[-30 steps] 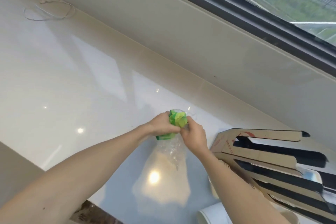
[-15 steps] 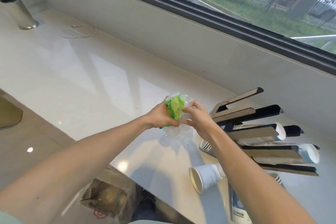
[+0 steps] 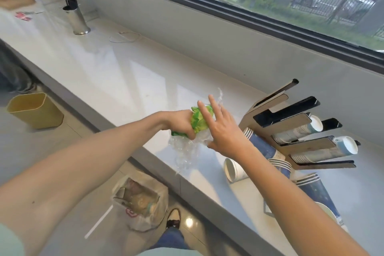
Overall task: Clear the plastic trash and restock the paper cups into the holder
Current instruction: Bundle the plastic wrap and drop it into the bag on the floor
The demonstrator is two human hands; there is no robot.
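Note:
My left hand (image 3: pixel 180 121) is closed around a crumpled wad of green and clear plastic trash (image 3: pixel 200 121), held above the white counter (image 3: pixel 116 72); a clear tail of it hangs down. My right hand (image 3: pixel 222 129) is beside the wad with fingers spread, its palm touching the plastic. To the right lies a cardboard cup holder (image 3: pixel 295 129) on its side, with stacks of paper cups (image 3: pixel 311 129) in two of its slots. Loose paper cups (image 3: pixel 235 169) and blue-striped stacks (image 3: pixel 264 147) lie on the counter next to it.
A trash bag (image 3: pixel 141 199) full of rubbish stands on the floor below the counter edge, next to my shoe (image 3: pixel 173 217). A yellow bin (image 3: pixel 35 110) stands at the left. A metal cylinder (image 3: pixel 76 19) and thin wire (image 3: pixel 124 37) sit far back on the counter.
The view has tilted down and pulled back, revealing the floor and bins. My right hand has opened its fingers off the plastic wad; my left hand still grips it.

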